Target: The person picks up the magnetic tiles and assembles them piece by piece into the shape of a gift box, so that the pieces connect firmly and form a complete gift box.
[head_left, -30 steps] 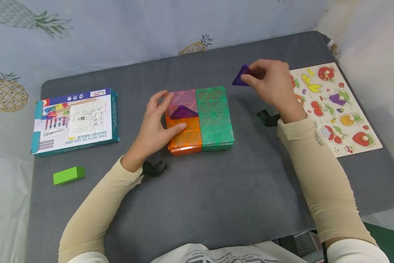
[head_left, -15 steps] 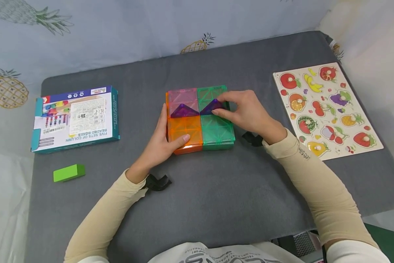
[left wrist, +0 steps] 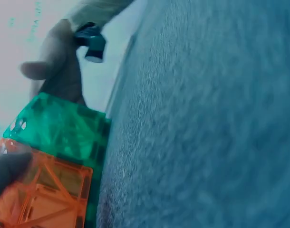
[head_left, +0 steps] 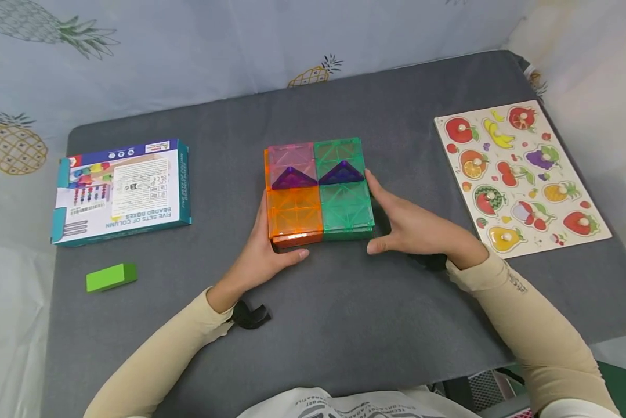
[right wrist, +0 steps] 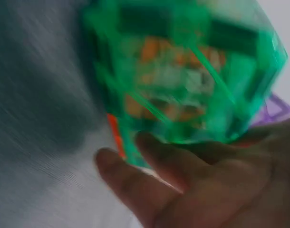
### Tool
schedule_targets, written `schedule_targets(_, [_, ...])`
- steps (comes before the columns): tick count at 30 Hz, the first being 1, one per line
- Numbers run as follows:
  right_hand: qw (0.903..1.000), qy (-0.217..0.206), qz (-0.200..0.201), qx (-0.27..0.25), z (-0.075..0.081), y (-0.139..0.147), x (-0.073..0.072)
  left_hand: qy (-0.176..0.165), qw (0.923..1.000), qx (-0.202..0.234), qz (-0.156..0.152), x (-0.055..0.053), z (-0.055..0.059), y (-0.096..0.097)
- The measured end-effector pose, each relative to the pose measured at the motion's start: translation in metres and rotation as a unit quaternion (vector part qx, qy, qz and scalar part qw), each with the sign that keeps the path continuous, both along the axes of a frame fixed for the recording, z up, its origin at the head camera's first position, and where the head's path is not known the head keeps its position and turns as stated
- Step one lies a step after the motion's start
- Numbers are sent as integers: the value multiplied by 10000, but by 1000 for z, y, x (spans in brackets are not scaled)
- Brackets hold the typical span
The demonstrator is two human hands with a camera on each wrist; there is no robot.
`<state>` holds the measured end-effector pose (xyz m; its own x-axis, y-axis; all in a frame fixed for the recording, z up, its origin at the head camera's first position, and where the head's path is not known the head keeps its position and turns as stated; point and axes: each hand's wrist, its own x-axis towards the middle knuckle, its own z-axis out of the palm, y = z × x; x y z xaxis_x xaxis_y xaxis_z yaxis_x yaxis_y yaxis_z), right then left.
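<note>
A low block of translucent magnetic tiles stands mid-table, with an orange tile (head_left: 294,213) and a pink tile (head_left: 292,154) on the left and green tiles (head_left: 346,206) on the right. Two purple triangle tiles (head_left: 293,179) (head_left: 341,173) stand side by side across its top, along the middle seam. My left hand (head_left: 257,258) lies along the block's left side, thumb out past its front corner. On the other side my right hand (head_left: 414,223) spreads its fingers at the green wall, which the right wrist view shows large and blurred (right wrist: 173,95). Neither hand curls round anything.
At left lies a box of beaded columns (head_left: 119,191), with a bright green wooden block (head_left: 111,277) in front of it. A fruit peg puzzle board (head_left: 521,174) lies on the right of the grey table (head_left: 323,325). Straps hang from the wrists.
My right hand brought a second purple triangle in from the right, stood it on the green tiles and let go, then drew back to the block's right side. My left hand slid toward the front.
</note>
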<state>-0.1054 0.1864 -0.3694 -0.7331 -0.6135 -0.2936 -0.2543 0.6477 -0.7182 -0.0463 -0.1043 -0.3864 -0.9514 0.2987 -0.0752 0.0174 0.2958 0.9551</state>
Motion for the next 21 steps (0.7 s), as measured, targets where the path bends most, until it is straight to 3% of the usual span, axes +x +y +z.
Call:
schedule_targets(3, [9998,-121,-153,-98,-8,-2,2,127,9999,81,22,-1,2,2])
schedule_targets(8, [9979,93,-548,-336,-19,-10,-11,300,9994,177,13,-12,0,5])
schedule_targets(13, [9966,42,-704,-435,-26,-11,-35,498,9987,111,-12,-33,-2,5])
schedule_targets(21, [9965,-331,-495,-589,-28,-15,-76,659,9978,7,34,-68,-5,1])
